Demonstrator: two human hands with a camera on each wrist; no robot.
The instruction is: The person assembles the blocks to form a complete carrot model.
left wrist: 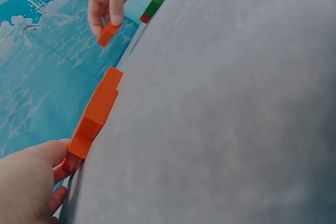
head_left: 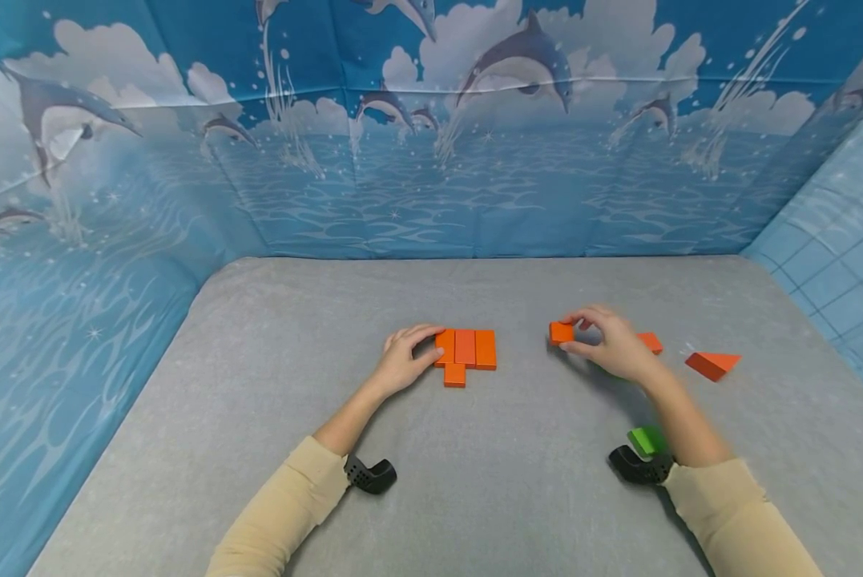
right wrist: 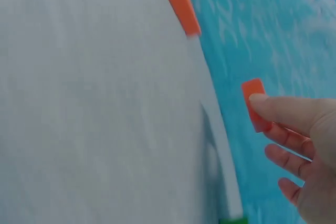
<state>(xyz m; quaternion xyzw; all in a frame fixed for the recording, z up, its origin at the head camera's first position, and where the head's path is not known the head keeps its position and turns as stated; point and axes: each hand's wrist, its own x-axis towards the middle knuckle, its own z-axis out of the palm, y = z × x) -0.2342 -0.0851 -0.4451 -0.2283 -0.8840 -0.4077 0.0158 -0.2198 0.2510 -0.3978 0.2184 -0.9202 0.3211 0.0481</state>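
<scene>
On the grey table, several orange blocks (head_left: 465, 347) lie flat together: three upright oblongs side by side, with a small orange block (head_left: 454, 375) against their near edge. My left hand (head_left: 402, 359) holds the leftmost block (head_left: 443, 343) of this group between thumb and fingers. To the right of the group, my right hand (head_left: 614, 344) pinches another small orange block (head_left: 562, 332) between thumb and fingertips. The right wrist view shows this held block (right wrist: 258, 121) raised off the table, its other fingers loosely bent below the thumb.
Beyond my right hand lie an orange block (head_left: 650, 343), partly hidden, and an orange triangular block (head_left: 712, 365). A green block (head_left: 646, 440) sits beside the right wrist mount (head_left: 640, 466). A blue dolphin-print curtain (head_left: 402, 192) hangs behind the table.
</scene>
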